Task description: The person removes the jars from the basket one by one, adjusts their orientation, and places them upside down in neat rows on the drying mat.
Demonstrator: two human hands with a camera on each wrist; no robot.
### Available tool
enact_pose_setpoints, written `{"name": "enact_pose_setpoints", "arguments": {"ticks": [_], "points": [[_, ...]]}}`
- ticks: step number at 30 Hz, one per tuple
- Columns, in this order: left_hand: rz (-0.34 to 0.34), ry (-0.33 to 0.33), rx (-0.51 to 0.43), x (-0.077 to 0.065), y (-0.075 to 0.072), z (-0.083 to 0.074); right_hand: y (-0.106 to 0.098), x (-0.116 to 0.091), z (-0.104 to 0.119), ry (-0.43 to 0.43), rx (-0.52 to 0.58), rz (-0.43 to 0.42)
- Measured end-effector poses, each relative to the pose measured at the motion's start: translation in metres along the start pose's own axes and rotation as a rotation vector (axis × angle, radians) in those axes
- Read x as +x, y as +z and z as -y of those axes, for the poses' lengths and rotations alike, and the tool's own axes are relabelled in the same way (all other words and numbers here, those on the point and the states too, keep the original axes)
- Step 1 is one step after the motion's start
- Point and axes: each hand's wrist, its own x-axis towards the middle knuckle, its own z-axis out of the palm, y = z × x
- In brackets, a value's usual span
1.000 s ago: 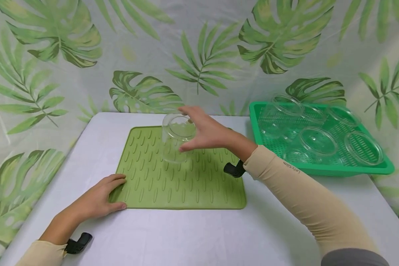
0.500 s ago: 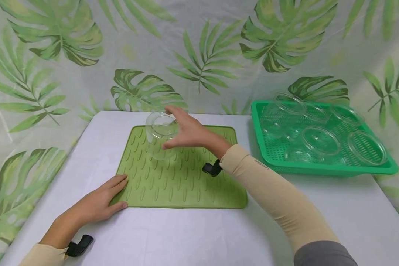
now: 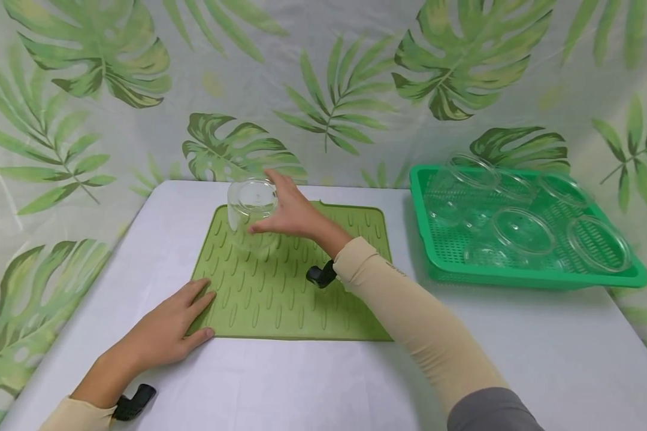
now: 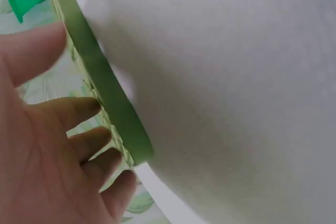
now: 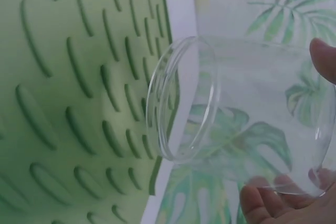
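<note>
My right hand (image 3: 293,211) grips a clear jar (image 3: 252,206) near its upper end, thumb on one side and fingers on the other. In the right wrist view the threaded mouth of the jar (image 5: 181,98) faces the green ridged mat (image 5: 105,103), so it is upside down over the mat's back left part. Whether its rim touches the mat, I cannot tell. At the front left corner of the mat (image 3: 302,299), my left hand (image 3: 164,329) rests with fingers spread on the edge; the left wrist view shows its fingers (image 4: 79,109) along that edge.
A green plastic basket (image 3: 426,239) stands on the right of the white table (image 3: 280,383). Several clear jars (image 3: 523,230) lie in it, some tilted above its rim. A leaf-print cloth (image 3: 334,72) hangs behind the table.
My right hand has carried the jar leftward over the mat, toward its back left corner. The left hand has stayed at the mat's corner. The basket looks the same.
</note>
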Motion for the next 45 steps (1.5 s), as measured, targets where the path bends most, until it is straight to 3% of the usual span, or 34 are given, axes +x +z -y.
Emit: {"name": "enact_pose_setpoints", "arguments": {"ticks": [8,13,27,33,45], "points": [[0.053,0.010,0.089,0.003,-0.004,0.001,0.007,0.013,-0.001,0.008,0.053,-0.024],[0.048,0.032,0.112,0.003,-0.004,0.002,0.010,0.019,-0.004,0.035,0.101,-0.034],[0.090,-0.007,0.039,0.006,-0.006,-0.003,0.017,0.036,-0.010,0.089,0.211,-0.052],[0.082,-0.011,0.025,0.007,-0.006,0.000,0.021,0.045,-0.007,0.066,0.227,-0.062],[0.052,-0.008,-0.012,0.007,-0.005,-0.003,0.039,0.053,-0.009,0.123,0.311,-0.055]]}}
